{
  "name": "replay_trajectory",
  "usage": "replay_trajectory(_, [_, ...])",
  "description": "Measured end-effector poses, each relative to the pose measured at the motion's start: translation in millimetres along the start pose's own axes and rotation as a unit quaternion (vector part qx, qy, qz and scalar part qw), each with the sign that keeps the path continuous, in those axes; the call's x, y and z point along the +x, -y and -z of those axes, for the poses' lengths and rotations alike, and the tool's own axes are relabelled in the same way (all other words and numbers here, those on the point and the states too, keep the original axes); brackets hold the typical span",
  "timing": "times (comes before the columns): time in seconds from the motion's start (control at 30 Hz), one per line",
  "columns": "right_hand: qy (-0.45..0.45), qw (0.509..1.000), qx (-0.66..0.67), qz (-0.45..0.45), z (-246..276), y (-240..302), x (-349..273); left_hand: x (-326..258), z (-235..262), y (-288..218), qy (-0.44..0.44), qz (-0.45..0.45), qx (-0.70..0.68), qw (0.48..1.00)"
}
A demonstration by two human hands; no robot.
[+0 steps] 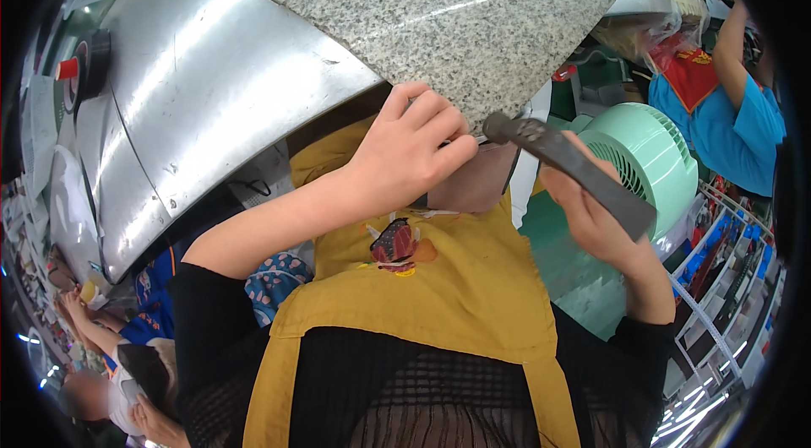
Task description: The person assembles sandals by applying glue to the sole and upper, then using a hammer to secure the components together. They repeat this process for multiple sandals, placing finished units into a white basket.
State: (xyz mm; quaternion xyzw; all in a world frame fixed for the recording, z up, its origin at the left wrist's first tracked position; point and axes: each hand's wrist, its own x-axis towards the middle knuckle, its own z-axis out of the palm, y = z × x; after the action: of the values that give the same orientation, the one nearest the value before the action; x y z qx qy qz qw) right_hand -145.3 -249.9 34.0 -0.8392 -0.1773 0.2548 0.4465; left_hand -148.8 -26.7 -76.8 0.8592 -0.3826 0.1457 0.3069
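Observation:
A dark metal hammer (591,173) is in my right hand (583,216), its small rounded end close to the near corner of a speckled granite slab (439,13). My left hand (414,140) is at that same corner, with bent fingers pressed over a smooth brown flat piece (477,178). This piece hangs down from the slab's edge toward my lap; its upper edge is hidden by my fingers. Between the hammer's rounded end and my left fingertips there is a small gap. A mustard apron (422,296) covers my front.
A shiny metal tabletop (228,51) adjoins the slab on the left, with a black roll (93,68) at its far side. A mint-green fan (646,157) stands at right. Co-workers are at far right in a blue shirt (756,131) and at lower left. A wire rack (718,296) stands at right.

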Motion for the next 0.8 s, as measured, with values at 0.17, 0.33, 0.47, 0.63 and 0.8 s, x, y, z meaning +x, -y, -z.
replay_trajectory(0.17, [0.039, 0.99, -0.132, 0.012, -16, -8, -5, 0, 1, -2, -0.009, -0.017, 0.005, 1.0])
replay_trajectory(0.33, [0.01, 0.997, -0.079, -0.007, 3, -15, 3, -3, -3, -4, -0.016, 0.016, -0.003, 1.0])
replay_trajectory(0.47, [-0.141, 0.984, -0.09, 0.059, 10, -31, 42, -7, -10, -10, -0.066, 0.07, 0.01, 0.995])
replay_trajectory(0.63, [-0.165, 0.927, -0.322, 0.102, 46, -84, 86, -6, -22, -30, -0.12, 0.096, 0.046, 0.987])
replay_trajectory(0.8, [-0.141, 0.885, -0.409, 0.173, 23, -56, 73, -25, -28, -52, -0.161, 0.143, 0.037, 0.976])
